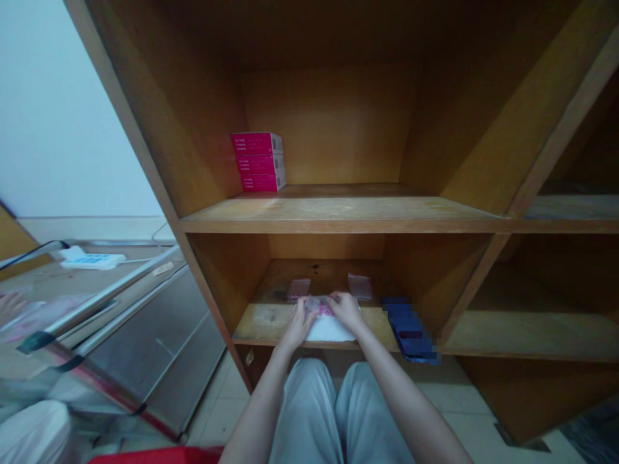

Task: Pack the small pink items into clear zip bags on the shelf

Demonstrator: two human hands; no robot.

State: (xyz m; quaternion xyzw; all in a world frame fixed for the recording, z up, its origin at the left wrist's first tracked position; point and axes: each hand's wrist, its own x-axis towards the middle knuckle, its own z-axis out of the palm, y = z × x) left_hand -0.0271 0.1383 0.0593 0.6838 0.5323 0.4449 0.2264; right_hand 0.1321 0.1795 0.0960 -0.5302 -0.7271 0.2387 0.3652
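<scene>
On the lower shelf, a small clear plastic bag with tiny pink pieces [325, 310] lies over a white sheet [329, 329]. My left hand [303, 319] grips the left side of the bag, thumb toward the pink pieces. Curled at the bag's right side, my right hand [346, 307] pinches its edge. What the pink pieces are is too small to tell. Behind my left hand is another clear bag [299, 288] with some pink at its bottom. A further clear bag [360, 287] lies behind my right hand.
A dark blue flat object [409, 328], partly pixelated, overhangs the shelf edge at right. Three stacked pink boxes [256, 162] stand on the upper shelf [338, 209]. At left are a metal-framed table [145, 270], a white power strip [91, 259] and another person's hand [12, 306].
</scene>
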